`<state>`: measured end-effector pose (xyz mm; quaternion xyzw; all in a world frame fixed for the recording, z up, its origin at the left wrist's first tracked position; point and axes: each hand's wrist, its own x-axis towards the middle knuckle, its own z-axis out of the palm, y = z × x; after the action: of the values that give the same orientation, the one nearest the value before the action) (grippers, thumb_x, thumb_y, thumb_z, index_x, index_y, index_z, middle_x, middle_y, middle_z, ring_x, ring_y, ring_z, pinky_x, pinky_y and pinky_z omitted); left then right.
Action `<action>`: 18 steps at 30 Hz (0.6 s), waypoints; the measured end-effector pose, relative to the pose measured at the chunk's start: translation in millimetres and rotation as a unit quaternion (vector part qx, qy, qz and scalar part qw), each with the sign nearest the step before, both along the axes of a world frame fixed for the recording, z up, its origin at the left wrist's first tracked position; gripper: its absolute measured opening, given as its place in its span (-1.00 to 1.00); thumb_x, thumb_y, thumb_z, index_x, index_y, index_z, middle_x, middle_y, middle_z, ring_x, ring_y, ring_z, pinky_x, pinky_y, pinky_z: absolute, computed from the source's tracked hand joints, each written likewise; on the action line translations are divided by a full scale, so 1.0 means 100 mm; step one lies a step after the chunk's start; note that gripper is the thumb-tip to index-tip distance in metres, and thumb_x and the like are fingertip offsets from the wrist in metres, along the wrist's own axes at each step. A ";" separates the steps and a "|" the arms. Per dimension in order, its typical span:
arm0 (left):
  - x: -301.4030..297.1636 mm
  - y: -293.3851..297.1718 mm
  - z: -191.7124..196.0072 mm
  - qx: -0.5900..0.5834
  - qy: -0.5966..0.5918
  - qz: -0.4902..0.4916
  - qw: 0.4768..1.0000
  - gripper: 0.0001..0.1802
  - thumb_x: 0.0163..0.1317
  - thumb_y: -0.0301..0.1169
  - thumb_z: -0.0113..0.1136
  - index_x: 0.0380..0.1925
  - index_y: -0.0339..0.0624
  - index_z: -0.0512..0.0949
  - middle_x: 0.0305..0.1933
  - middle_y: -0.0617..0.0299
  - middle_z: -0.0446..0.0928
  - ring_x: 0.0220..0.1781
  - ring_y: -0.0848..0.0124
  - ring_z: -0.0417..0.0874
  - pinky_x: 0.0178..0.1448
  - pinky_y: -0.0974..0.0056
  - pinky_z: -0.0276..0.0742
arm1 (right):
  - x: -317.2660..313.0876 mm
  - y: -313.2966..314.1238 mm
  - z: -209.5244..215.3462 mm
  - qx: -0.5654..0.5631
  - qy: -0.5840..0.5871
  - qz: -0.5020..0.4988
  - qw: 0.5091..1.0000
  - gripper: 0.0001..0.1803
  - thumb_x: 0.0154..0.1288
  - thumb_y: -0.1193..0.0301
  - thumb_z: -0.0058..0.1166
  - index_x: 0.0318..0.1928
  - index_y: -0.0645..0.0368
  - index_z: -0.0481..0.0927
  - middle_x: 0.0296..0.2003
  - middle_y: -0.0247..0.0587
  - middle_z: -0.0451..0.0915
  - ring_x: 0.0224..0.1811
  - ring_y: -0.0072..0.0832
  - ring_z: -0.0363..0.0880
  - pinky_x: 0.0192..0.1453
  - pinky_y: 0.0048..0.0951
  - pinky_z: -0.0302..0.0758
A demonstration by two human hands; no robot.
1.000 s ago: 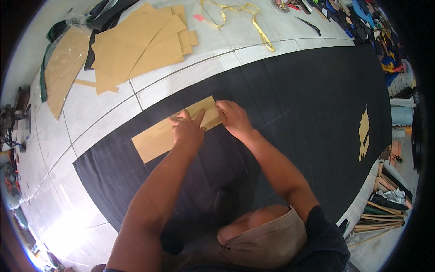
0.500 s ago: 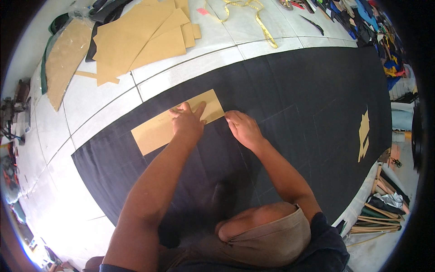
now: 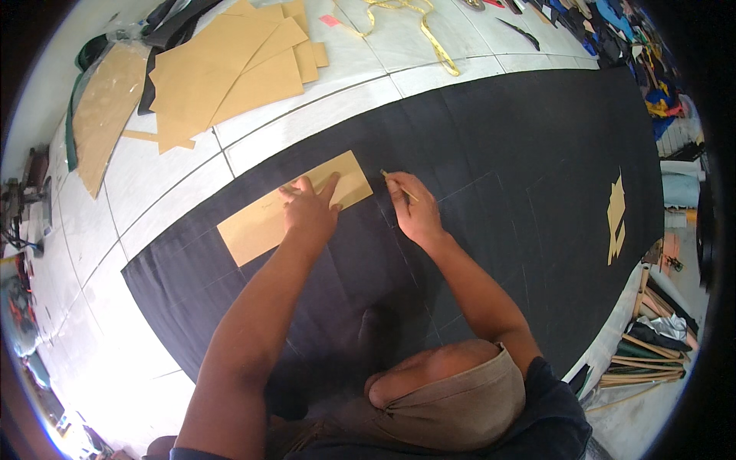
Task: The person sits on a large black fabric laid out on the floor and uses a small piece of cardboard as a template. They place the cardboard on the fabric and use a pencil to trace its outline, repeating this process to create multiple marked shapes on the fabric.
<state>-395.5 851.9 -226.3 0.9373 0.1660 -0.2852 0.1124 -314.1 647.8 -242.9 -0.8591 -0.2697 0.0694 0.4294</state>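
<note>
A rectangular brown card pattern piece [image 3: 257,221] lies slanted on a large black fabric sheet [image 3: 491,130]. My left hand [image 3: 310,211] presses flat on the card with its fingers spread. Just off the card's right end, my right hand [image 3: 416,211] pinches a thin pencil-like marker [image 3: 414,197]. Its tip is close to the fabric; whether it touches is too small to tell. Faint pale lines run across the fabric right of the card and below my right hand.
Several larger card patterns [image 3: 222,61] are piled on the white tile floor [image 3: 299,123] beyond the fabric. A yellow tape measure [image 3: 435,46] and a black-handled tool [image 3: 520,34] lie farther right. Small card pieces [image 3: 616,218] rest at the fabric's right. Rolled materials [image 3: 644,356] stand beyond.
My right hand has moved away from the card's corner, slightly right, and the marker now shows in its fingers. My left hand stays spread on the card. The whole view has shifted slightly.
</note>
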 end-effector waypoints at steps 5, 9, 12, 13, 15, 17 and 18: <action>-0.44 -0.11 -0.17 -0.044 -0.169 0.068 0.982 -0.22 0.47 -0.03 0.10 0.60 0.10 0.10 0.56 -0.33 0.11 0.60 -0.37 0.11 0.56 -0.22 0.27 | -0.16 0.14 -0.08 -0.096 -0.108 0.178 0.973 -0.75 0.44 0.32 0.13 0.05 0.10 0.59 0.11 -0.03 0.64 0.21 -0.01 0.59 0.35 0.05 0.42; -1.08 -0.15 -0.39 -0.177 -0.322 0.106 0.924 -0.25 0.41 -0.18 0.20 0.53 -0.12 0.22 0.55 -0.29 0.15 0.63 -0.30 0.07 0.61 -0.17 0.13 | -0.65 0.13 -0.17 -0.108 -0.160 0.222 0.956 -0.70 0.41 0.33 0.12 0.11 0.05 0.59 0.17 -0.03 0.60 0.30 -0.05 0.52 0.46 0.17 0.29; -1.60 -0.22 -0.27 -0.092 -0.290 0.097 0.948 -0.22 0.36 -0.15 0.27 0.51 -0.13 0.25 0.58 -0.27 0.11 0.63 -0.27 0.05 0.61 -0.22 0.06 | -0.45 -0.10 -0.23 -0.163 -0.130 0.178 0.962 -0.69 0.43 0.33 0.08 0.11 0.14 0.59 0.11 0.08 0.60 0.21 0.06 0.53 0.44 0.23 0.27; -1.63 -0.27 -0.24 -0.059 -0.265 0.091 0.958 -0.20 0.34 -0.13 0.29 0.51 -0.12 0.25 0.60 -0.26 0.08 0.64 -0.26 0.05 0.61 -0.24 0.04 | -0.25 -0.34 -0.25 -0.200 -0.099 0.130 0.966 -0.68 0.44 0.32 0.07 0.10 0.17 0.59 0.09 0.11 0.60 0.21 0.09 0.52 0.45 0.22 0.27; -1.57 -0.45 -0.05 -0.055 -0.141 0.131 0.980 -0.08 0.26 -0.05 0.38 0.53 -0.12 0.22 0.63 -0.23 0.02 0.67 -0.23 -0.02 0.63 -0.26 -0.04 | 0.10 -0.76 -0.34 -0.308 -0.148 -0.011 0.940 -0.67 0.49 0.27 0.06 0.10 0.20 0.60 0.06 0.11 0.60 0.20 0.13 0.52 0.47 0.22 0.22; -1.56 -0.54 0.02 -0.073 -0.079 0.154 0.982 0.11 0.10 0.05 0.51 0.54 -0.16 0.18 0.66 -0.26 -0.10 0.71 -0.21 -0.17 0.67 -0.27 -0.15 | 0.44 -1.07 -0.45 -0.282 -0.186 -0.122 0.933 -0.69 0.53 0.25 0.06 0.13 0.13 0.52 0.20 0.11 0.53 0.34 0.12 0.41 0.51 0.22 0.16; -1.48 -0.55 0.07 -0.075 -0.044 0.149 0.985 0.11 0.12 0.07 0.50 0.55 -0.15 0.17 0.66 -0.27 -0.11 0.71 -0.22 -0.18 0.67 -0.28 -0.15 | 0.51 -1.13 -0.48 -0.274 -0.193 -0.125 0.934 -0.69 0.53 0.26 0.06 0.13 0.14 0.50 0.23 0.12 0.50 0.37 0.11 0.39 0.50 0.21 0.15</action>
<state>-543.9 797.2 -219.6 0.9028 0.2769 -0.2350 0.2305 -263.4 534.5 -290.7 -0.9671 -0.2080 -0.0807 0.1220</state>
